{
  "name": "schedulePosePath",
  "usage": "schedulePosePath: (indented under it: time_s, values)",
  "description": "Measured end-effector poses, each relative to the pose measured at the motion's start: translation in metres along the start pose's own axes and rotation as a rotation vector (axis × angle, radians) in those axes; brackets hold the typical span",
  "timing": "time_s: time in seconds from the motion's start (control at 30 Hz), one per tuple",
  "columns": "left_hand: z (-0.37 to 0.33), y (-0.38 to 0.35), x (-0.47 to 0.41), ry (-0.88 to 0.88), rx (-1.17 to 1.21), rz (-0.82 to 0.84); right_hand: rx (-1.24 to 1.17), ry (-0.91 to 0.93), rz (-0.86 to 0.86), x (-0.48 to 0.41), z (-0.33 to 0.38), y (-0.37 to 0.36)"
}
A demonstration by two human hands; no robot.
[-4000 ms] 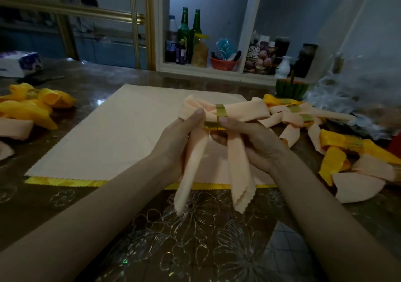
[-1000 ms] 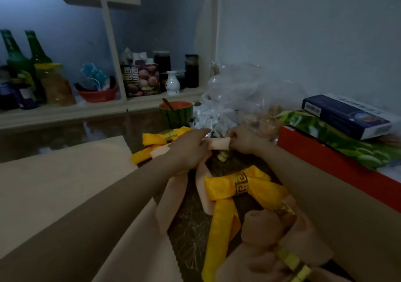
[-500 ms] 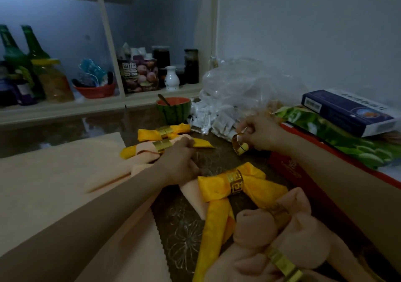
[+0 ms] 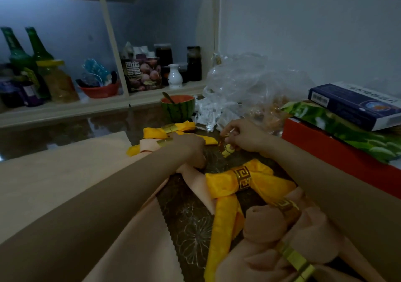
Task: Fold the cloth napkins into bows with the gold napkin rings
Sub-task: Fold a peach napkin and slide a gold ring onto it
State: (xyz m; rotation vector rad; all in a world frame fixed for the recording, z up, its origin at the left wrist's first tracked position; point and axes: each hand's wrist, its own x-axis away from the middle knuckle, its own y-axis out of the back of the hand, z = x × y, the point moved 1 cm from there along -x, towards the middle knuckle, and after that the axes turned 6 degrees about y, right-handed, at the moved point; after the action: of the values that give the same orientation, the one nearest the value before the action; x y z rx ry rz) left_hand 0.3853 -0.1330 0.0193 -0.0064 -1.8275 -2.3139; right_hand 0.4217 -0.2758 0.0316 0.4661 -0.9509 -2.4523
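Observation:
My right hand (image 4: 243, 135) pinches a loose gold napkin ring (image 4: 226, 149) just above the table, near the plastic bag. My left hand (image 4: 188, 149) lies curled on the peach bow napkin (image 4: 149, 146), whose tail (image 4: 198, 184) runs out below the hand. Finished bows lie around: a yellow one with a patterned gold ring (image 4: 242, 178) in the middle, a peach one (image 4: 288, 234) at the bottom right, a yellow one (image 4: 171, 129) behind my left hand. A flat peach napkin (image 4: 65, 173) covers the left of the table.
A crumpled clear plastic bag (image 4: 245, 82) sits at the back right, a watermelon-shaped bowl (image 4: 178, 107) beside it. A red box (image 4: 338, 153) with a green packet and blue box on top fills the right. Bottles and jars stand on the back shelf (image 4: 65, 108).
The finished peach bow has been set down among the others at the right. My right hand left it, reached to the bag and now holds a loose gold ring lower over the table.

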Motion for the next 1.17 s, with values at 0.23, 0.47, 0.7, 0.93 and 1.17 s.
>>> schedulePosePath:
  time_s: [0.23, 0.47, 0.7, 0.93, 1.17]
  values:
    - [0.022, 0.007, -0.013, 0.0, 0.51, -0.125, -0.013, -0.042, -0.029, 0.006, -0.001, 0.008]
    - [0.038, 0.01, 0.013, -0.048, 1.326, -0.084, 0.004, -0.033, -0.052, 0.011, 0.005, 0.006]
    - [0.086, -0.061, 0.044, 0.403, 0.815, -0.228, 0.128, -0.007, -0.042, 0.011, 0.011, -0.005]
    - [0.043, -0.052, 0.065, 0.126, 0.909, -0.007, 0.637, 0.082, 0.292, 0.0, 0.031, -0.045]
    - [0.092, -0.035, 0.045, 0.231, 0.612, -0.375, 0.754, 0.166, 0.523, -0.008, 0.033, -0.048]
